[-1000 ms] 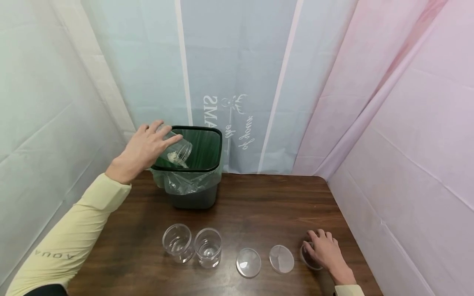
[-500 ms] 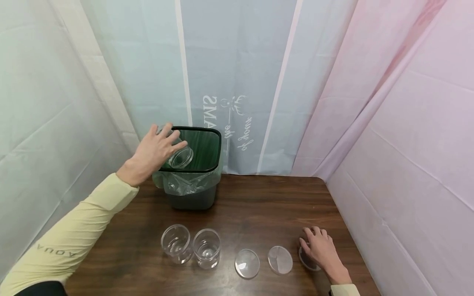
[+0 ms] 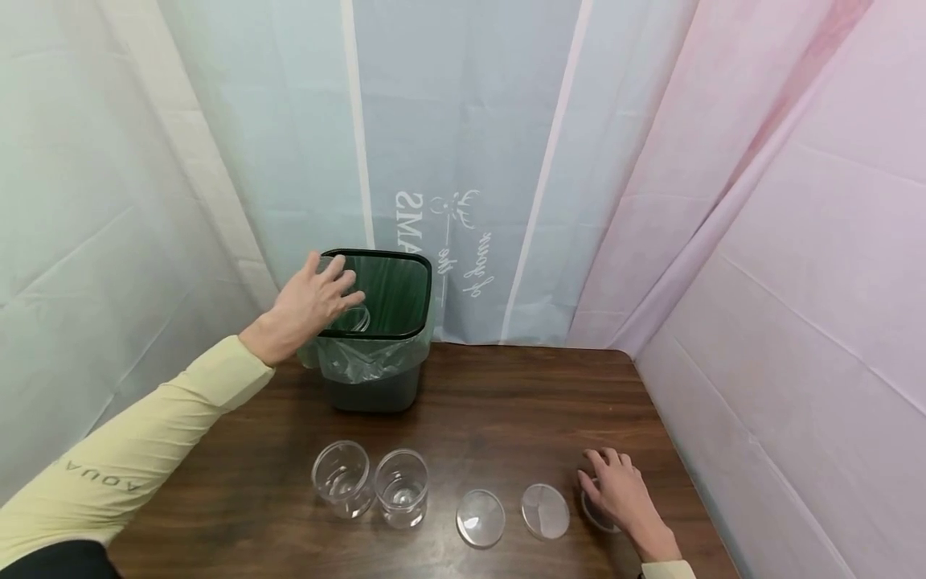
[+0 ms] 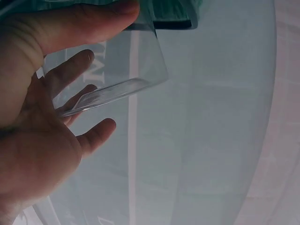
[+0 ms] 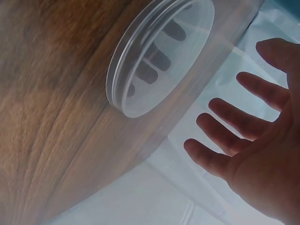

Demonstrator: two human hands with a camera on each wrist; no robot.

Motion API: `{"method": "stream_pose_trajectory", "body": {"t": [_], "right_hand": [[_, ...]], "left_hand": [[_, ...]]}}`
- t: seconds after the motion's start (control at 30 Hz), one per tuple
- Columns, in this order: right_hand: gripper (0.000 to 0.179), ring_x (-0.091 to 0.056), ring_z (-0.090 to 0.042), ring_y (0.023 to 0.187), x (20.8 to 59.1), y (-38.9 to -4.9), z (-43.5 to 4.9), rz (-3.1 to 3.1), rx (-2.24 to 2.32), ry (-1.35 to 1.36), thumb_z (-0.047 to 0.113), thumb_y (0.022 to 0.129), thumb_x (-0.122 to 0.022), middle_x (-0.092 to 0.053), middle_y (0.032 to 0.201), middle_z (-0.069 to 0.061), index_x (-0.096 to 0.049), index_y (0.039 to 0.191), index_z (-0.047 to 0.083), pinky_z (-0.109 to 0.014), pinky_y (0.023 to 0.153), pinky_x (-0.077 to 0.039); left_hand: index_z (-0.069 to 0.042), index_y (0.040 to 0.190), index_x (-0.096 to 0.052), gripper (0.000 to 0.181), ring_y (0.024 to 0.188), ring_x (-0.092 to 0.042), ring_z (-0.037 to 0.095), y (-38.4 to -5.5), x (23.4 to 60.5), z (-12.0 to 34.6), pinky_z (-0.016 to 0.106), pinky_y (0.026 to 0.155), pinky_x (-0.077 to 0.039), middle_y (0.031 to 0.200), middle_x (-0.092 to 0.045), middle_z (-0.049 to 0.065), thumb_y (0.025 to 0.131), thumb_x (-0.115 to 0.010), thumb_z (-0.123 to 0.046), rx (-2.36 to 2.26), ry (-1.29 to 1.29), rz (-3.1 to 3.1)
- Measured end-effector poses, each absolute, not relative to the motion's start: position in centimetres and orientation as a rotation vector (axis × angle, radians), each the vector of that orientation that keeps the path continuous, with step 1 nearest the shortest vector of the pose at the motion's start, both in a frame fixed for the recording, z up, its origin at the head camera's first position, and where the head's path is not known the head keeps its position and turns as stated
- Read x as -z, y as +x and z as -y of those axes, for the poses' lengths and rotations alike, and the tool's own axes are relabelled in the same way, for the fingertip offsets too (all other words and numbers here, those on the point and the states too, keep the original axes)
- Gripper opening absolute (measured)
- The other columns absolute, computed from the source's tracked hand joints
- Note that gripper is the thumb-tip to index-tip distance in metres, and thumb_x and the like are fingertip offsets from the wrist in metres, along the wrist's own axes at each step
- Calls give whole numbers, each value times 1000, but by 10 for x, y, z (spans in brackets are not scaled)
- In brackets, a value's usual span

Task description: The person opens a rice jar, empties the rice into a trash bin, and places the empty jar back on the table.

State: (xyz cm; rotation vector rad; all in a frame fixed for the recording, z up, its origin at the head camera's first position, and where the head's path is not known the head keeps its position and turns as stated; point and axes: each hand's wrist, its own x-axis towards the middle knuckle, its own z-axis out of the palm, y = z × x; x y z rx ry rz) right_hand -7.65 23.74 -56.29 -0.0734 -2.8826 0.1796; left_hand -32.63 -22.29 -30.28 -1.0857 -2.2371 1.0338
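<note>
My left hand grips a clear plastic jar, thumb on one side and fingers on the other. The jar is tipped mouth-down into the opening of a dark bin, and its clear rim shows below the fingers. No contents are visible in it. Over at the right, my right hand hovers above a clear round lid on the table. Its fingers are spread and loose, apart from the lid in the right wrist view, with their reflection on the lid's surface.
A translucent bag lines the bin and hangs over its outside. Two clear jars stand upright at the front of the brown table. Two more clear lids lie between them and my right hand. Curtains surround the table.
The left hand has tilted the jar further and lowered it into the bin; the pale bits seen in it earlier are gone. The right hand stays over its lid.
</note>
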Motion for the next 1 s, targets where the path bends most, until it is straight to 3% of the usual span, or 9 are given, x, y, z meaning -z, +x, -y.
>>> {"method": "stream_pose_trajectory", "body": {"t": [0.17, 0.3, 0.47, 0.7, 0.87, 1.0], "right_hand": [[34, -58, -41, 91, 564, -75, -236, 2875, -196, -73, 25, 84, -74, -63, 105, -20, -66, 113, 7, -55, 70, -50], [35, -58, -41, 93, 562, -75, -236, 2887, -228, -94, 24, 85, -74, -63, 107, -21, -66, 114, 6, -57, 72, -50], [35, -58, -42, 95, 561, -72, -239, 2897, -262, -131, 24, 86, -73, -63, 109, -22, -66, 115, 5, -57, 73, -49], [31, -59, -41, 97, 560, -75, -240, 2944, -351, -182, 23, 90, -68, -63, 110, -24, -66, 114, 4, -55, 75, -51], [28, -59, -46, 101, 555, -85, -238, 2956, -502, -238, 24, 94, -64, -63, 112, -27, -66, 112, 3, -56, 77, -51], [28, -61, -46, 102, 552, -90, -233, 2939, -578, -255, 23, 95, -62, -65, 112, -27, -66, 112, 2, -57, 82, -51]], "left_hand": [[-29, 135, -54, 68, 128, -40, 37, -329, 297, 221, 56, 97, -39, 128, -51, 14, 77, -81, -5, -918, -1085, 2263], [-25, 133, -55, 72, 121, -41, 39, -332, 292, 226, 55, 89, -40, 122, -51, 15, 71, -86, -5, -759, -1102, 2292], [-21, 136, -52, 82, 122, -39, 41, -330, 285, 237, 59, 87, -39, 126, -50, 17, 64, -87, -3, -553, -1096, 2362], [-18, 148, -37, 88, 127, -39, 47, -326, 276, 255, 67, 90, -40, 141, -44, 21, 73, -82, -7, -248, -1051, 2590], [-18, 151, -30, 95, 124, -43, 49, -320, 278, 261, 68, 92, -38, 142, -44, 20, 74, -85, -25, -63, -1009, 2677], [-11, 151, -31, 97, 118, -50, 50, -314, 281, 264, 66, 94, -39, 137, -50, 25, 73, -85, -29, 89, -1001, 2665]]}}
